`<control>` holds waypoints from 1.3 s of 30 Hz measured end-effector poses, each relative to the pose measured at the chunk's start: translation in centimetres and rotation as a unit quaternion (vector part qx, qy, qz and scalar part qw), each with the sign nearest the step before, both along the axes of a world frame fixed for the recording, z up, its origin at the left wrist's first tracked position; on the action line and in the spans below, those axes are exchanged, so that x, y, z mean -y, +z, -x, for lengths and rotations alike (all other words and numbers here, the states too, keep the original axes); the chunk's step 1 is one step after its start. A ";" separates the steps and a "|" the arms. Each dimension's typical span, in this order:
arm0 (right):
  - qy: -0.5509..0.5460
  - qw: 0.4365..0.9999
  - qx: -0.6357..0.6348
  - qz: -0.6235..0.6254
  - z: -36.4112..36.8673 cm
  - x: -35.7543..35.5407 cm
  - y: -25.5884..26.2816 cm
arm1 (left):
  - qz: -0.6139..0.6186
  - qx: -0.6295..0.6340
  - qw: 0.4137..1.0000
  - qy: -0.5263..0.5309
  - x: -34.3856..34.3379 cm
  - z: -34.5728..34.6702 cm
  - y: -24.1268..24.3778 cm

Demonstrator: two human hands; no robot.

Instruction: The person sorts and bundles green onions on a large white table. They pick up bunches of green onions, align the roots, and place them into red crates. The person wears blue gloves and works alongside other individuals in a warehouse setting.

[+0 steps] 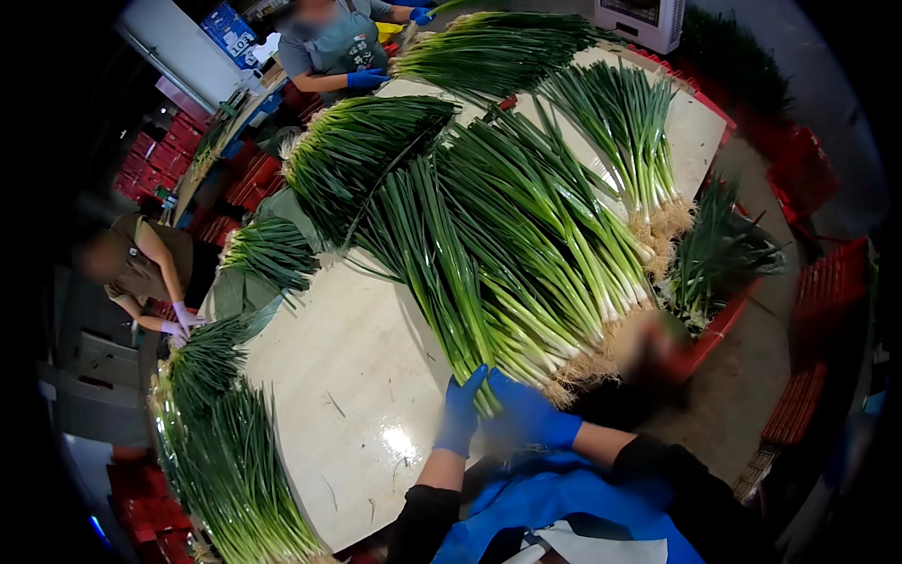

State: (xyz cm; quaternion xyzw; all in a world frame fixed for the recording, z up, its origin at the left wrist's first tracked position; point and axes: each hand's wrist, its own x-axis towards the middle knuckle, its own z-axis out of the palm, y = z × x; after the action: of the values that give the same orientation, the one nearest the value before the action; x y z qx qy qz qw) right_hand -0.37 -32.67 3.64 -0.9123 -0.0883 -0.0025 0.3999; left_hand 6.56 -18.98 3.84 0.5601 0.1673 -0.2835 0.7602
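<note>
My left hand, in a blue glove, grips a small bunch of spring onions low on its stalks, thumb across the front. My right hand, also gloved in blue, closes on the lower end of the same stalks; blur there hides the fingertips and the roots. The leaves of this bunch point away from me over the table. Just right of it lies a broad pile of spring onions, white stems and tan roots towards the table's right edge.
More spring onions lie on the white table at left and far side. A red crate with leafy stalks stands at right. Two people work across the table, one in blue gloves, one in lilac gloves.
</note>
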 end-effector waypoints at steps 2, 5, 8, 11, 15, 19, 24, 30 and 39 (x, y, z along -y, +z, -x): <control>-0.017 0.999 0.026 -0.009 -2.0 2.8 0.4 | -0.041 0.056 0.997 0.018 0.2 0.1 -0.5; -0.123 0.979 0.158 0.033 -4.0 6.5 1.1 | -0.057 0.050 0.996 0.042 1.5 0.4 0.3; -0.105 0.994 0.008 0.022 -5.4 7.5 2.1 | -0.077 0.058 0.994 0.050 1.7 0.5 0.0; 0.038 0.993 -0.101 0.055 -5.8 5.3 1.5 | -0.083 0.047 0.993 0.063 1.9 0.5 -0.1; 0.049 0.970 -0.231 -0.061 -5.3 1.1 0.4 | -0.013 0.019 0.995 0.102 1.3 0.8 -1.1; 0.131 0.970 -0.206 -0.009 -5.1 1.2 1.0 | -0.003 0.016 0.993 0.115 -1.0 1.8 -1.1; -0.219 0.973 0.068 0.039 -7.1 6.7 0.3 | -0.015 0.032 0.989 0.143 -0.6 2.0 -1.4; -0.201 0.953 -0.226 0.012 -7.9 5.2 1.7 | -0.027 0.046 0.988 0.143 -1.6 2.0 -3.5; -0.086 0.989 -0.103 0.057 -6.8 1.7 0.5 | -0.008 0.028 0.990 0.136 -2.0 2.2 -1.8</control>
State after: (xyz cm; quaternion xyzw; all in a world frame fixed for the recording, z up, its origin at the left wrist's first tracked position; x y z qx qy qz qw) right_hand 6.45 -34.36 4.13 -0.9333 0.0319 0.0623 0.3522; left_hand 4.38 -16.95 2.07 0.5464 0.2226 -0.1601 0.7914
